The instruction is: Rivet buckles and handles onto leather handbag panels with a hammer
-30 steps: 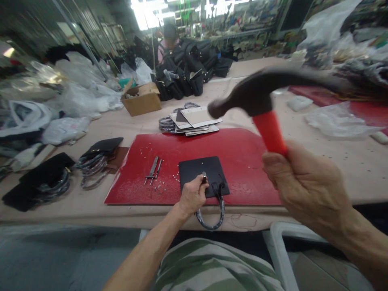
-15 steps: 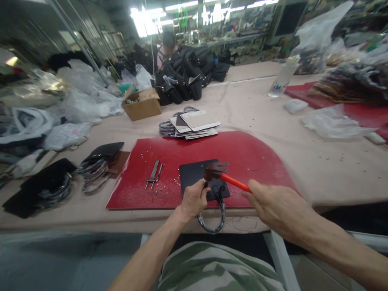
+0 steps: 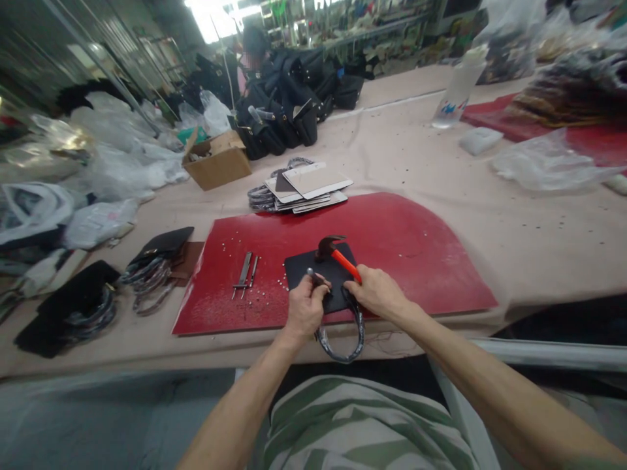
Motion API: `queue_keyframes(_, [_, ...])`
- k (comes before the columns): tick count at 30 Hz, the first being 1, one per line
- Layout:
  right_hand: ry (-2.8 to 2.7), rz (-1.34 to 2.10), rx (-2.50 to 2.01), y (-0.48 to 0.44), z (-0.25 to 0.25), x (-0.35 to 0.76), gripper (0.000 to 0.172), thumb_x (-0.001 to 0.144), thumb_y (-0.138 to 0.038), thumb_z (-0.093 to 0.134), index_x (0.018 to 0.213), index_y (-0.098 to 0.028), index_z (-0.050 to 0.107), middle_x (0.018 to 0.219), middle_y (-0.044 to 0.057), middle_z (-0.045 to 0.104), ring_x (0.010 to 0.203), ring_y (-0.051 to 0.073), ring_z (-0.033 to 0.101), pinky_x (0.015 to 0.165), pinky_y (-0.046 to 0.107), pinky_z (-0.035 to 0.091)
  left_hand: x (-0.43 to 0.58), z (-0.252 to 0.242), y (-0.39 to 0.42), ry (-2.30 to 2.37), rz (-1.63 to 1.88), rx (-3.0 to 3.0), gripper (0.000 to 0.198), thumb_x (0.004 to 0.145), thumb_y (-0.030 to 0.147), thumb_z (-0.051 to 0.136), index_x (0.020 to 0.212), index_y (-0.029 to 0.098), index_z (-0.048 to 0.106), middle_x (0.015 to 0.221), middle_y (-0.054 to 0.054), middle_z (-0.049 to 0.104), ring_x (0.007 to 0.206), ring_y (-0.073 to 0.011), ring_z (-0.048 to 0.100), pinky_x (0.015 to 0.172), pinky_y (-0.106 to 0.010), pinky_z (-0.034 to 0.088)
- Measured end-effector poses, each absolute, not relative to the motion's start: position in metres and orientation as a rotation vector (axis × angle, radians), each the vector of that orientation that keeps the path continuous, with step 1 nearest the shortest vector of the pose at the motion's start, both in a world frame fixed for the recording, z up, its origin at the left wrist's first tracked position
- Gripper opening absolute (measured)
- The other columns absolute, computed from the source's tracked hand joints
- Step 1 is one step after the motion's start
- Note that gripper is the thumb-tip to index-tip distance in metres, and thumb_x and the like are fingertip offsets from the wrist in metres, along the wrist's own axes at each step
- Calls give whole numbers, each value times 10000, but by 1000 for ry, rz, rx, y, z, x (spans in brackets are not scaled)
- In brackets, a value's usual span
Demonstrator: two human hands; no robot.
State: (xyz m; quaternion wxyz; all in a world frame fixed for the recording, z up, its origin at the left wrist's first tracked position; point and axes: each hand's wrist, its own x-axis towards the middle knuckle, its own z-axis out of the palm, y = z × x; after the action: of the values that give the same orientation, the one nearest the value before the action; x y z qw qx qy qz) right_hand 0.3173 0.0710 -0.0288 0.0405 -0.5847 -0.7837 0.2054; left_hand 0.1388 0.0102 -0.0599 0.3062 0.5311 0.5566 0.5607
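My left hand (image 3: 307,305) is closed around a short metal punch (image 3: 316,277), which leans over a black panel (image 3: 301,262). In my right hand (image 3: 375,287) is a hammer with an orange handle (image 3: 347,264); its dark head is above the panel's upper part. A plastic-wrapped loop handle (image 3: 361,333) extends from the panel over the table's front edge. Beneath the panel is a red board (image 3: 406,241). Two slim metal tools (image 3: 243,274) lie on the board's left part, with small bits scattered around them.
Beyond the board is a stack of pale panels (image 3: 318,179). A cardboard box (image 3: 218,167) and black bags (image 3: 279,117) stand farther back, near a person. Black pieces with wrapped handles (image 3: 78,300) lie at left. A bottle (image 3: 453,98) and plastic bag (image 3: 553,160) are at right.
The hammer head has moved off the punch, up and left, and my right hand has come closer to the panel. The punch now tilts in my left hand. The camera view has shifted slightly.
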Motion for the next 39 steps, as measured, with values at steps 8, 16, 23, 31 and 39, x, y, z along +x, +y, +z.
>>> queue_keyframes(8, [-2386,647,-1867,73,-29,319,301,910,-426,528,1000,-160,636,876,133,709,808,281,670,598,318,327,37,-15,18,1708,1714,935,309,768,383,703,953,154,610,798,-48,735,649,-178,719,587,-273,594])
queue_keyframes(16, [-2386,631,-1872,73,-32,319,290,928,-452,538,945,-173,617,834,109,704,776,253,664,592,311,293,-55,-24,11,2197,1494,834,135,722,238,625,823,149,614,676,-15,691,571,-177,681,569,-291,595])
queue_keyframes(23, [-2428,582,-1881,72,-27,317,278,955,-441,531,923,-174,604,805,106,701,760,252,666,592,310,280,63,-23,-7,1509,1610,932,316,803,358,731,1012,151,615,892,-85,769,758,-194,751,779,-361,630])
queue_keyframes(31, [-2401,581,-1918,72,-30,317,299,956,-464,536,930,-174,606,818,112,709,755,254,669,578,307,267,124,-59,-11,1483,1436,1105,163,885,274,618,1004,162,626,939,-79,772,861,-184,750,824,-311,613])
queue_keyframes(39, [-2402,586,-1884,70,-30,319,288,960,-448,528,950,-173,613,833,110,714,782,259,673,586,312,261,123,-59,-11,1562,1387,1319,145,918,255,588,1023,170,643,966,-74,772,891,-186,745,843,-313,607])
